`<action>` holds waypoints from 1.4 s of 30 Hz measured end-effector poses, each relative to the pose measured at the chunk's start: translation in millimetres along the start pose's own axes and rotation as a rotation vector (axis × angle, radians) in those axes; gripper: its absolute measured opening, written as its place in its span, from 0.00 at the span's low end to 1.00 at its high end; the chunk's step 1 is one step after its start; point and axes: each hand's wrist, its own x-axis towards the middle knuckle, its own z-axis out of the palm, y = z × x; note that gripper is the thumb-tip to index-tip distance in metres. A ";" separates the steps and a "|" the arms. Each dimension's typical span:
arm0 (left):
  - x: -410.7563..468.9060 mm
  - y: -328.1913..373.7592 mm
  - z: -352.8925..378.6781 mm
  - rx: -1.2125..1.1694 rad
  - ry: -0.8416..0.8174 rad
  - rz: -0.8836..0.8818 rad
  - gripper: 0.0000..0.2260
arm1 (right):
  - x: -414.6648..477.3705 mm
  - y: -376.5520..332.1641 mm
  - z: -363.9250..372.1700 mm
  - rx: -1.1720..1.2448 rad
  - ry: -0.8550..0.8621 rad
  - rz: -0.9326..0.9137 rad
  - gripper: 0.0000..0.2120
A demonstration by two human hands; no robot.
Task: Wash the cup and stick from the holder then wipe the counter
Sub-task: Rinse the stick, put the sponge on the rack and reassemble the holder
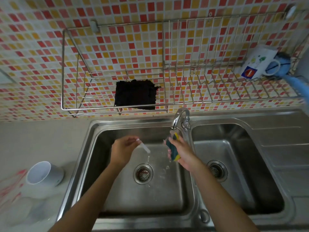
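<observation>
Over the left sink basin (175, 195), my left hand (122, 150) pinches a thin clear stick (145, 149) that slants down to the right, with water dripping off its tip. My right hand (181, 154) grips a green and yellow sponge (173, 150) just below the faucet spout (178, 117). A white cup (258, 62) with a printed label lies on its side at the right end of the wire wall rack (73, 104). A white cylindrical holder (44, 173) stands tilted on the counter left of the sink.
A dark cloth (135, 94) lies on the rack's lower shelf above the sink. A blue brush or handle (294, 81) sits behind the cup at the far right. The right basin (237, 181) and drainboard (284, 148) lie beside it. Clear plastic items (15, 203) blur at lower left.
</observation>
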 end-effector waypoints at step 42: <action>2.4 -4.4 27.2 -0.043 -0.136 0.005 0.06 | 23.4 -7.4 -36.2 -0.458 0.174 -0.106 0.11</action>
